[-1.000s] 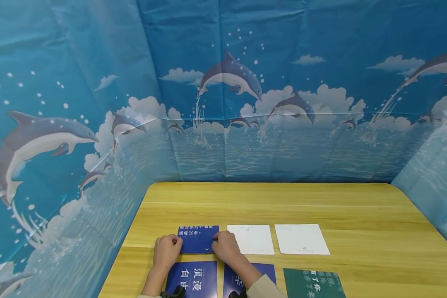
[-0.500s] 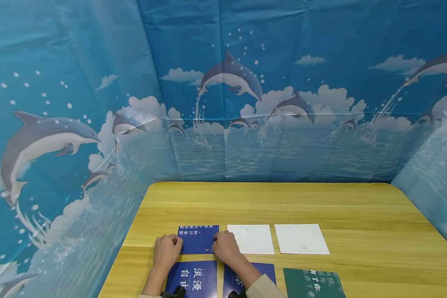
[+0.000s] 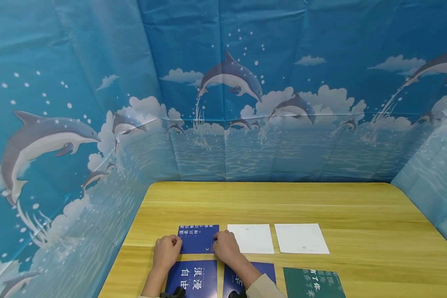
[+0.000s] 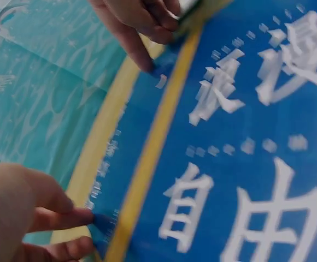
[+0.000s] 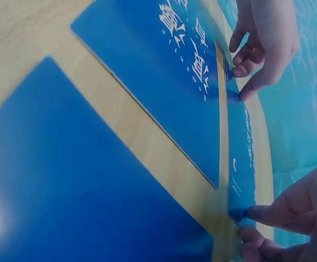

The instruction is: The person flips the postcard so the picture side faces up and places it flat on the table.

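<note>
A dark blue postcard [image 3: 196,240] with white lettering and a small moon lies flat at the left of the back row. My left hand [image 3: 167,250] pinches its left edge, fingers curled. At its right edge, my right hand [image 3: 226,246] holds the corner between thumb and fingers, which the right wrist view shows with the thumb [image 5: 259,214] on the card's face. Nearer to me lies a blue card with large white characters [image 3: 191,279], under my left wrist. Another blue card [image 3: 268,271] is partly covered by my right forearm.
Two white postcards, one in the middle [image 3: 250,240] and one further right [image 3: 301,239], lie face down in the back row. A green card [image 3: 313,283] sits at the front right. Dolphin-printed sheeting [image 3: 283,153] walls in the wooden table [image 3: 376,236].
Both hands stay at the edges of the blue postcard, almost still. The cards keep their places; the head view shifts very slightly.
</note>
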A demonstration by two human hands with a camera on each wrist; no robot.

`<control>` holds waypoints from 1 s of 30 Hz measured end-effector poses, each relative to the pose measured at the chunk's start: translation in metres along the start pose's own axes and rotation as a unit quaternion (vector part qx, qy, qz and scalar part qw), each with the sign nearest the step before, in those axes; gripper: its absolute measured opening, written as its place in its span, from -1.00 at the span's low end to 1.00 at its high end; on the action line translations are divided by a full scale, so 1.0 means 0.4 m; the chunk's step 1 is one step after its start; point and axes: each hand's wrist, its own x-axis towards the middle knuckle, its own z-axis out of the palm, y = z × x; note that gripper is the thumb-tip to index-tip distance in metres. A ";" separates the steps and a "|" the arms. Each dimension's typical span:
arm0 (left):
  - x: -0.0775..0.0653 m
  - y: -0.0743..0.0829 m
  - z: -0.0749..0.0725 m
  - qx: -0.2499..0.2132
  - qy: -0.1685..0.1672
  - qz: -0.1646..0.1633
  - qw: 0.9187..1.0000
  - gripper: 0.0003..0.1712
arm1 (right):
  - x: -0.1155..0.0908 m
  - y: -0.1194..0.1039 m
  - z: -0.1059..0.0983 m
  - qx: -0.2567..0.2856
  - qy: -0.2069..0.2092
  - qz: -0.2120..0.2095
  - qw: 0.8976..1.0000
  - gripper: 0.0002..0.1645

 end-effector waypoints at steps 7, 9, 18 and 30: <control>-0.019 0.055 -0.021 -0.033 -0.033 0.000 0.999 -0.64 | 0.006 -0.008 -0.028 0.011 0.007 -0.021 1.000 -0.69; -0.035 0.079 -0.021 -0.099 -0.041 -0.004 0.994 -0.63 | 0.003 -0.007 -0.039 0.031 0.008 -0.017 0.999 -0.68; -0.081 0.182 0.010 -0.323 -0.104 0.007 0.941 -0.52 | -0.017 0.044 -0.107 0.114 0.018 -0.008 0.993 -0.72; -0.103 0.230 0.077 -0.307 -0.131 -0.006 0.943 -0.48 | -0.063 0.126 -0.166 0.109 0.089 0.028 0.990 -0.74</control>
